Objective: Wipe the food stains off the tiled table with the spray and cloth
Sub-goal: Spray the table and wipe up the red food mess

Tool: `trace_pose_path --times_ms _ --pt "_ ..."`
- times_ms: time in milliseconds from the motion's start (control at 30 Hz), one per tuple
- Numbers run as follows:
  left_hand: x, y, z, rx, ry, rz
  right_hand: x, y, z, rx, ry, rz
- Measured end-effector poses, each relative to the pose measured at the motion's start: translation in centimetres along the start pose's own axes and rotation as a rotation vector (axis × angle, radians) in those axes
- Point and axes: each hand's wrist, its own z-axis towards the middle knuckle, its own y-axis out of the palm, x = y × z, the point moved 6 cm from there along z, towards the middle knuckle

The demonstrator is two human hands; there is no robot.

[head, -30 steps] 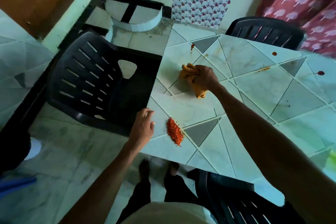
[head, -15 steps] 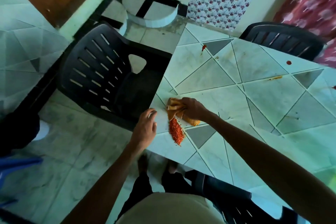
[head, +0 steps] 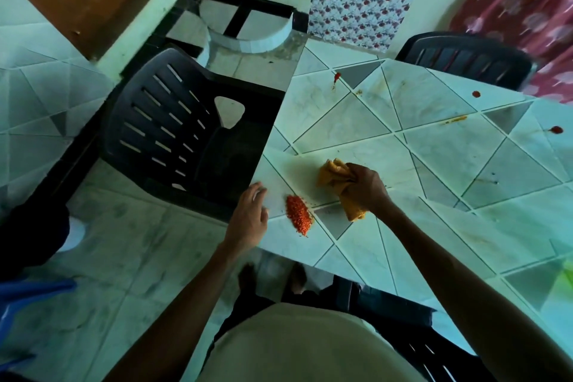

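1. The yellow cloth (head: 334,175) lies bunched and pressed onto the tiled worktop (head: 449,149) near its front-left corner. It sits just beyond a heap of red crumbs (head: 298,215), close to it but not touching.
2. The right hand (head: 367,189) holds the cloth. Its grip is curled tight round the wad, and a tail of fabric sticks out on the near side of the fist.
3. The left hand (head: 249,217) waits at the worktop's edge, just left of the heap. Its grip is spread and loose and holds nothing. Whether the fingertips touch the tile cannot be told.
4. The step in hand looks like clearing the dry spill. The crumbs are gathered in one pile, with the cloth on one side and an open palm on the other.
5. The next move probably calls for a low, flat sweep of the cloth toward the edge. The left palm would need to be cupped below the rim, or crumbs may scatter to the floor.
6. Farther back, several red spots (head: 476,94) and an orange streak (head: 454,119) mark the tiles unwiped, so most of the job appears to remain.
7. The spray is not clearly in view. A blurred green shape at the right edge cannot be identified.
8. A black chair (head: 173,127) stands against the worktop's left side, and others stand at its far and near sides.
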Motion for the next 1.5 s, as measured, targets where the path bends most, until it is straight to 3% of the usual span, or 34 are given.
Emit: trace_pose_path --times_ms 167,400,567,833,1000,1333,1500 --pt "0.2 0.4 -0.6 0.028 -0.004 0.025 2.1 2.8 -2.8 0.048 0.124 0.089" --pt "0.4 0.2 -1.3 0.039 0.032 0.029 -0.6 7.0 -3.2 -0.102 0.096 0.273" --pt "0.2 0.1 -1.6 0.028 0.052 0.038 -1.8 5.4 -2.4 -0.117 0.018 0.12" --pt "0.0 -1.0 -0.8 -0.028 0.125 0.058 -4.2 0.4 1.4 0.12 0.045 -0.088" --pt "-0.1 -1.4 -0.4 -0.041 0.147 0.063 -5.5 3.1 2.5 -0.006 0.014 -0.191" --pt "-0.1 -1.3 -0.4 -0.041 0.126 0.049 -5.3 6.7 -1.8 -0.163 -0.202 -0.182" --pt "-0.1 -1.2 -0.3 -0.05 0.098 0.054 -4.1 3.1 -2.9 0.025 -0.14 -0.039"
